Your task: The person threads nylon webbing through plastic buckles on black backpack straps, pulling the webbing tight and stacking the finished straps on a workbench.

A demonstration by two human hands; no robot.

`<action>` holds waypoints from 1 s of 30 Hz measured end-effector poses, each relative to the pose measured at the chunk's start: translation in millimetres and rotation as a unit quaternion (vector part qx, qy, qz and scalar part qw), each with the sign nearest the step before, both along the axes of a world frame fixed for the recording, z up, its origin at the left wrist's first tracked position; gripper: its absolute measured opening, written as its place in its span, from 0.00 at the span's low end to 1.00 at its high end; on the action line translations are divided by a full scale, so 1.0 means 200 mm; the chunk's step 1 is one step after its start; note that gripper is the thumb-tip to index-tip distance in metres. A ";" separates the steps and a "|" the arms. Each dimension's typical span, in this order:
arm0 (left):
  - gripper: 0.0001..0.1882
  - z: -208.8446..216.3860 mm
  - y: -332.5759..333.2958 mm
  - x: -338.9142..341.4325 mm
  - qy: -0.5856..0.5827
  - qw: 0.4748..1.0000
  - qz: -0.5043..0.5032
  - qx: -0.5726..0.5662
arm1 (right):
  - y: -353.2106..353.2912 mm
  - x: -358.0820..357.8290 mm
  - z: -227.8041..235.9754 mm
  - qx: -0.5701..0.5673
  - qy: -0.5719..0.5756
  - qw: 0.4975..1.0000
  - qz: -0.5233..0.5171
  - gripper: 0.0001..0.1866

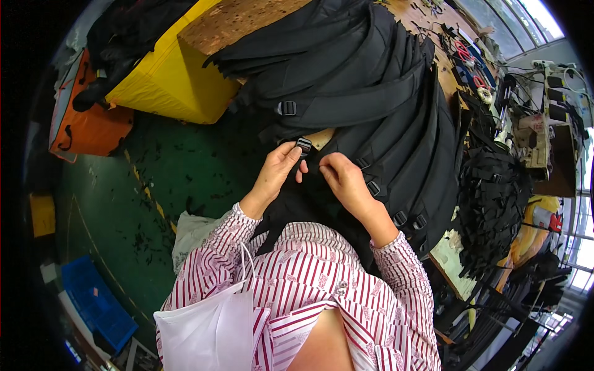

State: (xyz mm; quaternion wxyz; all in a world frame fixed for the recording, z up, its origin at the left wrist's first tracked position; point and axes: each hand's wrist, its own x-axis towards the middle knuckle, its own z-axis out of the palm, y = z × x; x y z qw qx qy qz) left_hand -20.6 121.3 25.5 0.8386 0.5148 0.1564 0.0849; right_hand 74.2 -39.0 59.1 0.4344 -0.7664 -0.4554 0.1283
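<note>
Between the thumb and fingers of my left hand is a black plastic strap buckle, pinched near the ends of the straps. My right hand is just to its right, apart from it, with thumb and fingers drawn together; whatever they pinch is too dark to make out. Beyond both hands, a thick heap of padded black shoulder straps fans over the table edge. One strap carries a buckle close beyond my left hand. Several more buckles hang along the strap ends right of my right hand.
The wooden table lies under the straps, with red-handled scissors at far right. Beside it is a pile of black webbing pieces. On the left are a yellow bin, an orange bag and a blue crate; scraps litter the green floor.
</note>
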 end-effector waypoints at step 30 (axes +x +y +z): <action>0.12 0.04 0.05 -0.08 0.044 0.992 -0.109 0.050 | 0.05 0.03 0.04 -0.021 0.223 0.967 -0.117 0.08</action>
